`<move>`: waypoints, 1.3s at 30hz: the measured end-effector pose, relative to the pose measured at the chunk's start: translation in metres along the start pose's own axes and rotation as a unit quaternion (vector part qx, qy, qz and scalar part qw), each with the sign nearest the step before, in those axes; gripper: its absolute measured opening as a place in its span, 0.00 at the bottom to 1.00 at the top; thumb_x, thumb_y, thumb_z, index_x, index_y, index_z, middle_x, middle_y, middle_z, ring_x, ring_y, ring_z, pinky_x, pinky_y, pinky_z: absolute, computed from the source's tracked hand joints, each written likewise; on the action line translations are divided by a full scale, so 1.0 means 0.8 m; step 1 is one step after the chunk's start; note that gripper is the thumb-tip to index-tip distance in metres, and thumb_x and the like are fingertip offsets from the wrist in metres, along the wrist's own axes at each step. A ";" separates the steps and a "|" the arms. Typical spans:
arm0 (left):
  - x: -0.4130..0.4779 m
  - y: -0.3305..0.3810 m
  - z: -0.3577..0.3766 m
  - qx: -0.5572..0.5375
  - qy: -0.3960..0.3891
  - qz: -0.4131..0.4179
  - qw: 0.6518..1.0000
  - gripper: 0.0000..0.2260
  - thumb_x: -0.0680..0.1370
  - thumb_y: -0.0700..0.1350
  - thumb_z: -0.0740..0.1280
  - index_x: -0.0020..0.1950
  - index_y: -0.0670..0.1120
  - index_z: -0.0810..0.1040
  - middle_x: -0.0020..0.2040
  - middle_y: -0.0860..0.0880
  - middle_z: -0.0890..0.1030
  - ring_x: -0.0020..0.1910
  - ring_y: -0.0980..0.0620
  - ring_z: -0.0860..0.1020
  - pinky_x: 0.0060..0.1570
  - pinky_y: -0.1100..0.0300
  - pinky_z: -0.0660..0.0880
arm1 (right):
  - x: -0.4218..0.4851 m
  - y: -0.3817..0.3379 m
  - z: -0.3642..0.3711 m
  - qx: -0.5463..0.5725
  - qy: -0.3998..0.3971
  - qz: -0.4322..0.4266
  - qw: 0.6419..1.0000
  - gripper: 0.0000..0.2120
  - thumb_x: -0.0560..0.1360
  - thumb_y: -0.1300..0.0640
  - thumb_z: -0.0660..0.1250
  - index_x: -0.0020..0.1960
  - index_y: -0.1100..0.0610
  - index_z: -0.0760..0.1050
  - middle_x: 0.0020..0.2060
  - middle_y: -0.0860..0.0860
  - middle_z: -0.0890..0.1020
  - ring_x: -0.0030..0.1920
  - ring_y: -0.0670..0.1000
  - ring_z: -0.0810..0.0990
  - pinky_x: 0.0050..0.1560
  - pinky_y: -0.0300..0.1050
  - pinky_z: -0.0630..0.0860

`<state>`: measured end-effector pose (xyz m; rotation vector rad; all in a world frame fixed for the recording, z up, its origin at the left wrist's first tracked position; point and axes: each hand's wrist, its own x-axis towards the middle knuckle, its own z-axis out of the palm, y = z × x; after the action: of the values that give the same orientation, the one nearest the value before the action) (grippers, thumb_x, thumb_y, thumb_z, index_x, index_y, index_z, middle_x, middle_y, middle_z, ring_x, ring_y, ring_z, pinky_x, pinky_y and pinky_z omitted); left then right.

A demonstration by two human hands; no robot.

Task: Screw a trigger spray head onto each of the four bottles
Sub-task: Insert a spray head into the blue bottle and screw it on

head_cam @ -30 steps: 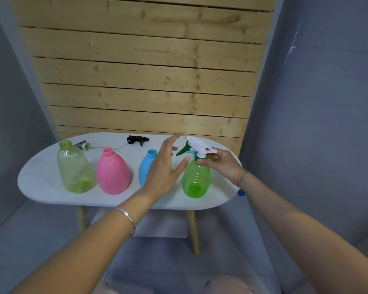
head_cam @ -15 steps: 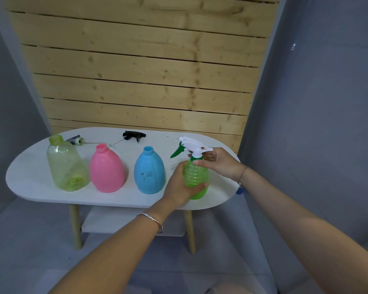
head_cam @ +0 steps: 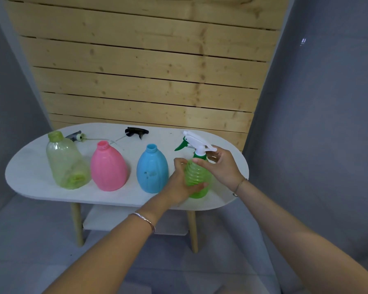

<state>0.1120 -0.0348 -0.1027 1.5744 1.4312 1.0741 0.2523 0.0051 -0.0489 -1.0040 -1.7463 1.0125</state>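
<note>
A ribbed green bottle [head_cam: 197, 177] stands at the right end of the white table [head_cam: 30, 172]. My left hand [head_cam: 180, 183] wraps around its body. On its neck sits a white and green trigger spray head [head_cam: 194, 143], and my right hand [head_cam: 221, 166] pinches the green collar under it. To the left stand a blue bottle [head_cam: 152, 168], a pink bottle [head_cam: 108, 166] and a clear yellow-green bottle [head_cam: 66, 160], all with open necks. A black spray head [head_cam: 136, 132] and a grey one [head_cam: 75, 135] lie behind them on the table.
A wooden slat wall rises right behind the table. Grey walls close in on both sides. A lower shelf [head_cam: 106, 217] hangs between the table's wooden legs. A thin dip tube runs from the grey spray head toward the pink bottle.
My left hand, open in the air a second ago, has come down and closed around the green bottle's body. My right hand has stayed at the spray head's collar.
</note>
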 end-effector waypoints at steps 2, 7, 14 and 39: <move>0.000 0.002 -0.015 0.018 -0.037 0.006 0.999 0.31 0.69 0.50 0.75 0.62 0.49 0.59 0.56 0.52 0.73 0.55 0.52 0.76 0.54 0.54 0.77 | 0.004 -0.004 -0.006 -0.011 -0.050 0.003 0.999 0.18 0.69 0.59 0.74 0.58 0.58 0.77 0.54 0.56 0.82 0.54 0.49 0.79 0.59 0.36 0.73; -0.015 0.010 -0.032 0.139 -0.047 0.018 0.989 0.37 0.72 0.52 0.72 0.75 0.48 0.56 0.68 0.44 0.67 0.65 0.47 0.70 0.65 0.53 0.69 | 0.005 -0.008 -0.007 0.006 -0.091 0.019 0.996 0.16 0.72 0.63 0.70 0.60 0.59 0.76 0.57 0.59 0.81 0.58 0.55 0.79 0.63 0.46 0.74; -0.063 0.028 -0.070 0.201 0.253 0.174 0.930 0.13 0.72 0.50 0.71 0.48 0.49 0.68 0.43 0.53 0.72 0.40 0.57 0.70 0.38 0.57 0.73 | 0.001 -0.007 0.020 -0.011 0.062 0.012 0.998 0.12 0.65 0.59 0.77 0.46 0.53 0.78 0.41 0.43 0.80 0.42 0.40 0.77 0.48 0.35 0.73; -0.006 0.001 -0.125 0.066 0.189 -0.013 0.980 0.37 0.67 0.49 0.77 0.70 0.46 0.62 0.64 0.44 0.71 0.61 0.45 0.72 0.60 0.44 0.73 | 0.013 -0.019 -0.029 0.039 0.052 0.041 0.997 0.17 0.69 0.56 0.74 0.55 0.51 0.75 0.51 0.45 0.80 0.53 0.43 0.78 0.50 0.31 0.73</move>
<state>0.0196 -0.0409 -0.0648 1.4889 1.8009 1.3375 0.2678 0.0144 -0.0253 -1.0666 -1.5816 1.0522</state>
